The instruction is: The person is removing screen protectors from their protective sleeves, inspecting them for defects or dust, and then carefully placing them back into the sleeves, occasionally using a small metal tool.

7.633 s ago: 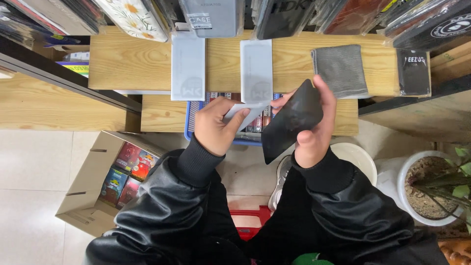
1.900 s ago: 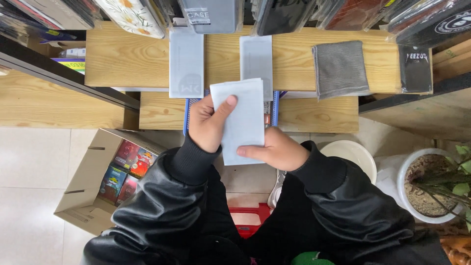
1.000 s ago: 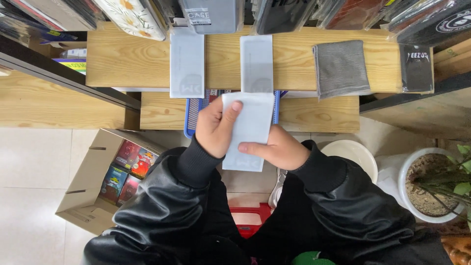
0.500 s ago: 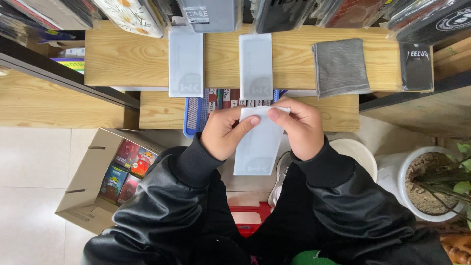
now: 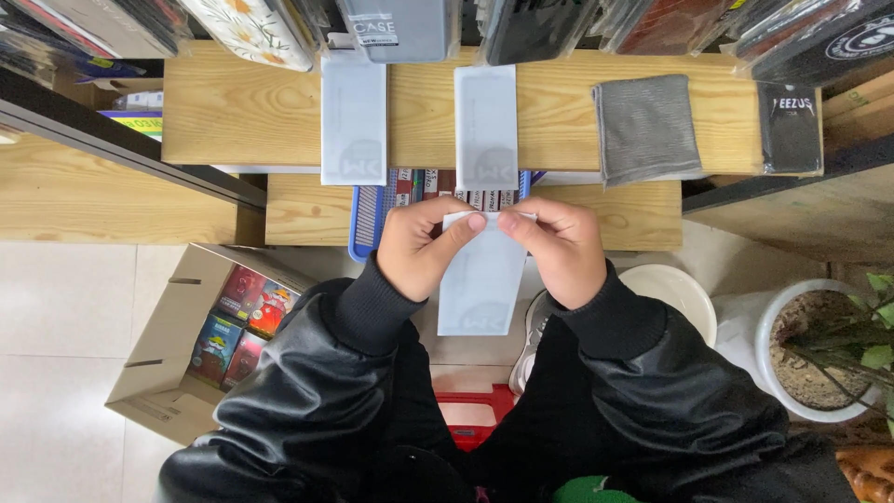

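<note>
Glossy black leather jacket sleeves, ribbed black knit cuffs, bare hands

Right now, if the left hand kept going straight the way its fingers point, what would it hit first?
The left hand points rightward along the white packet's top edge, so it would most likely meet the right hand's fingertips first; the two already look almost touching there.

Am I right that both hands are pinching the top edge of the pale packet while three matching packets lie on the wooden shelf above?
Not quite: the head view shows two matching packets on the wooden shelf, one at and one at. The left hand and right hand do pinch the top edge of the pale packet.
</note>
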